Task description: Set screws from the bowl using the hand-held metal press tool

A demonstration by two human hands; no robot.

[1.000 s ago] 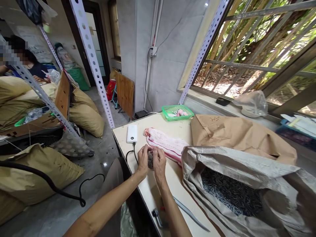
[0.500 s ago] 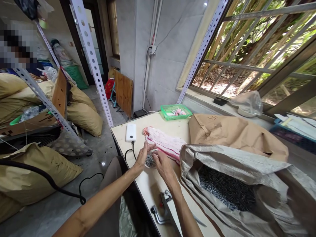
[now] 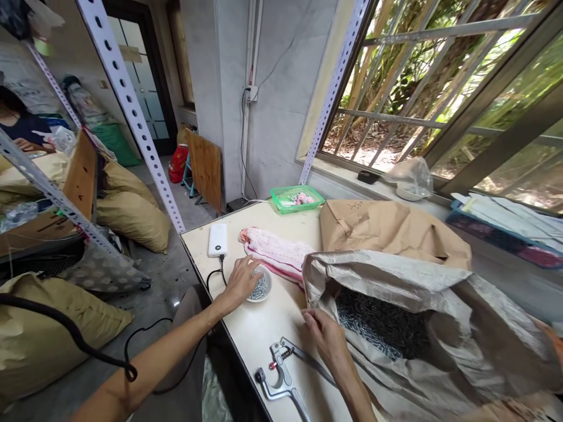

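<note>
My left hand (image 3: pixel 240 281) rests on the table (image 3: pixel 264 334), its fingers curved round the rim of a small white bowl (image 3: pixel 260 289) filled with small metal pieces. My right hand (image 3: pixel 324 338) hovers at the near edge of a grey woven sack (image 3: pixel 396 275), fingers loosely bent with nothing seen in them. The sack gapes open onto a heap of dark metal pieces (image 3: pixel 378 319). A metal hand tool (image 3: pixel 281 375) with a spring lies just left of my right wrist.
A white power bank (image 3: pixel 217 239) with a black cable, a pink cloth (image 3: pixel 275 255), a green basket (image 3: pixel 297 198) and a brown paper bag (image 3: pixel 387 231) lie farther back. Perforated shelf posts (image 3: pixel 127 105) and stuffed sacks (image 3: pixel 132 214) stand left. A person (image 3: pixel 17 126) sits far left.
Both hands were together on the bowl of metal pieces. The bowl now sits on the table under my left hand, and my right hand has moved right to the sack's edge. The camera shifted right.
</note>
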